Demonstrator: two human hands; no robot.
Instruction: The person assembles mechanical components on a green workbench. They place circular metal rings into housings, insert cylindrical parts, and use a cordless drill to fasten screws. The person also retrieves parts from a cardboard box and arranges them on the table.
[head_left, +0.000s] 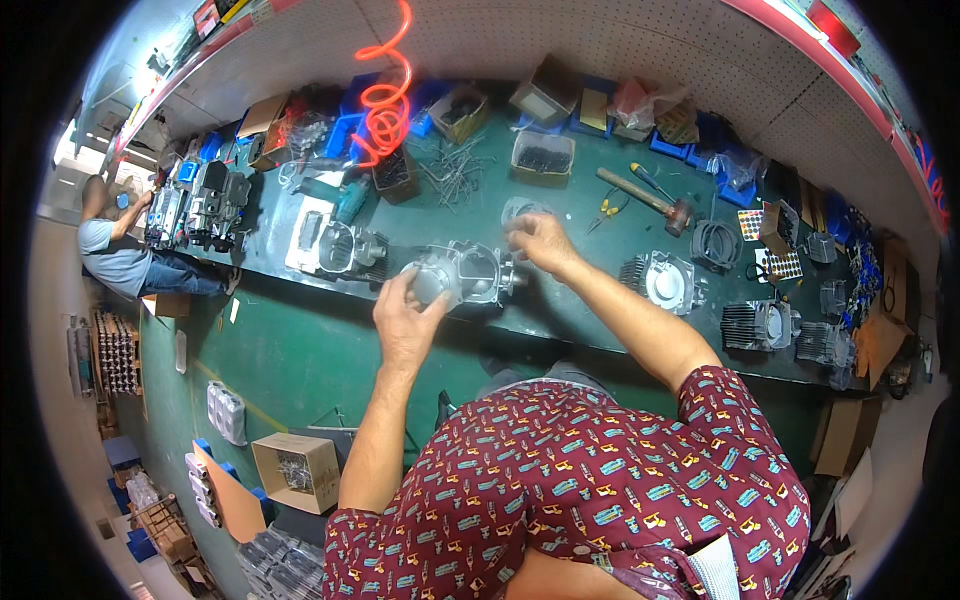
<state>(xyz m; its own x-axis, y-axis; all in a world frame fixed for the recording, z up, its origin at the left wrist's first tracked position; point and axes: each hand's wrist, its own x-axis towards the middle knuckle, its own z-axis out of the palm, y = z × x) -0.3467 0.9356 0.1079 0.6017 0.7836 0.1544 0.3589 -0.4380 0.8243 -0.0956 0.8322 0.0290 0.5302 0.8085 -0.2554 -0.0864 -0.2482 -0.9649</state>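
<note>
My left hand (402,325) grips the near rim of a round grey metal cover (434,281) with thumb and fingers. Touching or just beside it, at the bench's front edge, is a cast metal housing (480,272) with a round opening. Above the housing's right side my right hand (540,243) has its fingers drawn together, bent downward; what they hold, if anything, is hidden. Just beyond those fingers a pale, ring-like part (525,208) shows, partly covered and blurred. To the left stands another open cast housing (345,250), and on the right a finned cylinder casting (664,282).
A wooden-handled hammer (677,215), pliers (607,212) and a screwdriver (650,182) lie at the right. Boxes of small parts, one a carton (543,155), line the back. A red coiled hose (385,110) hangs over the bench. Another person (125,245) works at far left.
</note>
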